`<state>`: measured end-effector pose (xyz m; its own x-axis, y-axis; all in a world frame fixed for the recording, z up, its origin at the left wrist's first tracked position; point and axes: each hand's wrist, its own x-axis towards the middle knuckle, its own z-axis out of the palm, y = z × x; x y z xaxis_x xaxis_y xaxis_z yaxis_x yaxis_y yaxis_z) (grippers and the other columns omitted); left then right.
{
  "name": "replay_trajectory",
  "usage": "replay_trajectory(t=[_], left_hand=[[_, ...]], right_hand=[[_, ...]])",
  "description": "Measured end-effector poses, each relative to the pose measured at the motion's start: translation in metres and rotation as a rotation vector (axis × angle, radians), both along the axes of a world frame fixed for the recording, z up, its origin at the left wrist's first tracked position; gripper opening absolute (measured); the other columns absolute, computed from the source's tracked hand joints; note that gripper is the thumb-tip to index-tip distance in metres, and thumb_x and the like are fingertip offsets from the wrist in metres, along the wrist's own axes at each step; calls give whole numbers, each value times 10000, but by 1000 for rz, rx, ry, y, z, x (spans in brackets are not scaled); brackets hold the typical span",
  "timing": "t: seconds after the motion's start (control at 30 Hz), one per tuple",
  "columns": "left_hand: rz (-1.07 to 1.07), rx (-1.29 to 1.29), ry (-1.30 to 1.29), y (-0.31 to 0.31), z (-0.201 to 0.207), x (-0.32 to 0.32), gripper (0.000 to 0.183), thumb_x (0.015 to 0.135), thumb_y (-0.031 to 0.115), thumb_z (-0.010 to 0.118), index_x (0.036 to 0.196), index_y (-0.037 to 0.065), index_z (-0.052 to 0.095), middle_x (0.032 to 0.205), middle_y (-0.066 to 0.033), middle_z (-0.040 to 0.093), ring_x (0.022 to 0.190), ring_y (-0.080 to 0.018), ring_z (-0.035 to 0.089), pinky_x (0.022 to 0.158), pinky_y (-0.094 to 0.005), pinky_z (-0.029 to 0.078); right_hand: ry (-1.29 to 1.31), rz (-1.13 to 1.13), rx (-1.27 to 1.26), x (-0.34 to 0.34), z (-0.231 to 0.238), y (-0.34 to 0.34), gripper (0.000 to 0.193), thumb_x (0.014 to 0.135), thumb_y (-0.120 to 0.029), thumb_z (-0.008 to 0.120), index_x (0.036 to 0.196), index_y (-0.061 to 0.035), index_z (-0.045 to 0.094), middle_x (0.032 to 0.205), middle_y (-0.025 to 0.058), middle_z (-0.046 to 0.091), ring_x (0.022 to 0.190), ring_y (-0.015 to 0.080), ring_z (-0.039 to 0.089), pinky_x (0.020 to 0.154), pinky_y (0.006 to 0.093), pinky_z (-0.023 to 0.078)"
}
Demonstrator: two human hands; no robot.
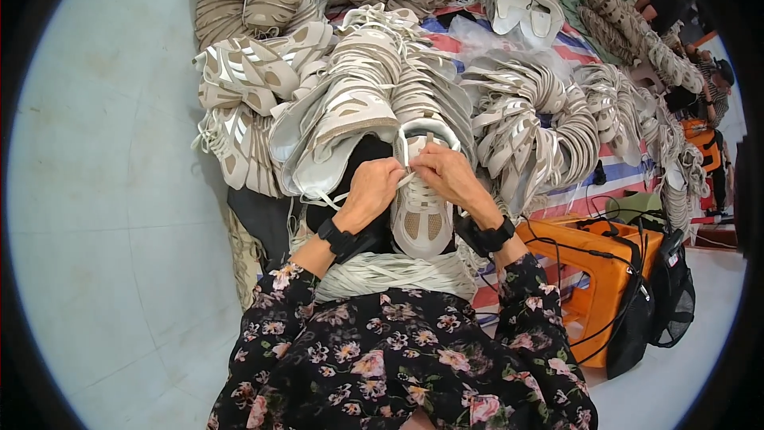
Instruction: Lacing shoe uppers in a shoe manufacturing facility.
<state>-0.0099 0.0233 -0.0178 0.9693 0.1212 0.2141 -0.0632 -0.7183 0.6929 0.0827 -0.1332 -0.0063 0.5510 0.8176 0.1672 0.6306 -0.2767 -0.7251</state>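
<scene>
You have both bare hands at the beige-and-white shoe upper (421,227), which sits directly in front of you between your wrists, toe toward you and collar away. Your left hand (372,189) is nearly closed, thumb and fingertips pinched on a white lace (407,180) beside the shoe's throat. Your right hand (450,175) is curled over the upper part of the lacing, fingertips drawn together close to the left ones — whether they grip the lace or the eyelet edge, you cannot tell from here. A thick bundle of pale laces (390,277) lies across your lap, just below the toe. Beyond the collar, a long row of nested uppers (362,60) stretches away from you, with more uppers stacked at its left (239,72). To the right, a curved cluster of uppers (579,139) rests on a striped sheet (613,175). Near your right forearm stands an orange stool (549,240) with dark cables over it — and a black mesh bag (672,302) hangs at its far side.
</scene>
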Motion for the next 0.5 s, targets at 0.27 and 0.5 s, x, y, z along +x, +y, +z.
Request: replay_trajectory(t=[0.27,0.5], left_hand=[[51,-167,76,-3,0,2,73,777,30,566,816,6,510,616,-128,542,549,-258,537,534,-315,426],[-36,2,-1,-1,5,0,44,764,40,535,796,55,510,654,-133,556,655,-337,563,565,-417,427]], right_hand=[[-117,-52,-18,-2,-4,7,92,741,-116,576,796,-70,635,745,91,537,708,287,575,613,365,449],[-537,37,-68,13,7,-2,55,681,-85,563,663,-47,528,698,128,534,625,317,577,541,405,451]])
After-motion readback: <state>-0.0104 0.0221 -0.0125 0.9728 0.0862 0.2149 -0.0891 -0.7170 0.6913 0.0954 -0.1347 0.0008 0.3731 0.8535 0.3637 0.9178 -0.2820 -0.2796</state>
